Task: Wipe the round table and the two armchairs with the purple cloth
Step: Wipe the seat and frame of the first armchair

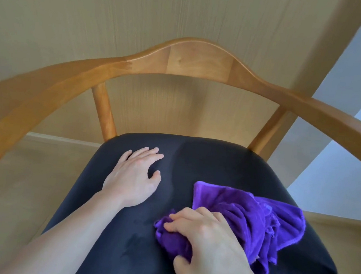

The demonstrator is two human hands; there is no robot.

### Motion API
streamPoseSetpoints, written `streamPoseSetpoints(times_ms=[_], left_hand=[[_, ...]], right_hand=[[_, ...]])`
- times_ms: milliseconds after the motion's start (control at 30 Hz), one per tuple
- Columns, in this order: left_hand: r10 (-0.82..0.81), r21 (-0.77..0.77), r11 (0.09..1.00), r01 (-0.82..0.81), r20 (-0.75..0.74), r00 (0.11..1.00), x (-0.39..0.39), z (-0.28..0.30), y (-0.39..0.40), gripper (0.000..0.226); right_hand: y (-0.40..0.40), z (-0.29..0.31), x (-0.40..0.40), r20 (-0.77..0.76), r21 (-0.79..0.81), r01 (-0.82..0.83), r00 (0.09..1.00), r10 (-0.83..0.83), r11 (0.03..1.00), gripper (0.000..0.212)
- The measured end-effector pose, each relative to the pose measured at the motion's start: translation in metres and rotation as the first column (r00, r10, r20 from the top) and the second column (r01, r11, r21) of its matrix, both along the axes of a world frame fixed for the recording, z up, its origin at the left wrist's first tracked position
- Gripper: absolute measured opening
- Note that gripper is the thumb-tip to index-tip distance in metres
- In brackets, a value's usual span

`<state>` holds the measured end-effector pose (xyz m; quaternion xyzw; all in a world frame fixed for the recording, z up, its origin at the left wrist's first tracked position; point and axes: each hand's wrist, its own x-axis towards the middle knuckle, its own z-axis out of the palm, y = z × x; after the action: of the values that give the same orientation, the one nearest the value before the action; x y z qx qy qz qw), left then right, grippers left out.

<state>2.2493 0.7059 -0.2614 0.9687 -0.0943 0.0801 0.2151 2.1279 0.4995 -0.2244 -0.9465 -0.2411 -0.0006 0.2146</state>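
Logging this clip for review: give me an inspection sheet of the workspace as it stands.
Surface: dark seat cushion of a wooden armchair, with darker streaks.
Job's things: purple cloth bunched on the seat's right side; round table not in view.
Clutter: nothing seen.
Hands: left hand flat on the seat, fingers straight; right hand grips the cloth.
Cables: nothing seen.
Surroundings: beige wall behind, pale floor below.
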Motion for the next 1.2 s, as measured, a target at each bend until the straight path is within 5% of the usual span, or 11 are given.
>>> streamPoseSetpoints(times_ms=[167, 267, 433, 667, 900, 1000, 1200], left_hand=[[0.026, 0.133, 0.991, -0.033, 0.053, 0.998, -0.009, 0.006, -0.005, 0.050], [0.017, 0.238, 0.971, -0.020, 0.014, 1.000, -0.023, 0.010, -0.011, 0.052], [-0.022, 0.167, 0.985, 0.032, -0.060, 0.998, -0.079, -0.003, 0.005, 0.056], [0.034, 0.086, 0.996, -0.033, -0.008, 0.999, -0.088, 0.005, 0.007, 0.049], [0.046, 0.034, 0.998, -0.046, 0.005, 0.999, -0.088, 0.003, 0.007, 0.047], [0.055, 0.024, 0.998, -0.055, -0.002, 0.999, -0.088, 0.004, 0.007, 0.050], [0.075, 0.008, 0.997, -0.075, 0.006, 0.997, -0.088, 0.007, 0.003, 0.056]], right_hand=[[-0.020, 0.002, 0.028, 0.042, 0.129, 0.166, 0.984, -0.173, 0.978, 0.050], [-0.018, 0.004, 0.050, 0.045, 0.054, 0.341, 0.938, -0.343, 0.939, 0.056], [-0.004, 0.001, 0.021, 0.071, -0.171, 0.204, 0.978, -0.195, 0.964, 0.043], [-0.008, 0.003, -0.037, 0.022, 0.013, -0.044, 0.999, 0.043, 0.999, 0.059], [-0.020, 0.009, 0.017, 0.052, -0.053, 0.279, 0.960, -0.277, 0.959, 0.051], [-0.008, 0.012, 0.007, 0.033, -0.174, 0.158, 0.987, -0.155, 0.972, 0.043], [0.010, 0.022, -0.044, -0.151, -0.090, -0.223, 0.966, 0.208, 0.971, 0.046]])
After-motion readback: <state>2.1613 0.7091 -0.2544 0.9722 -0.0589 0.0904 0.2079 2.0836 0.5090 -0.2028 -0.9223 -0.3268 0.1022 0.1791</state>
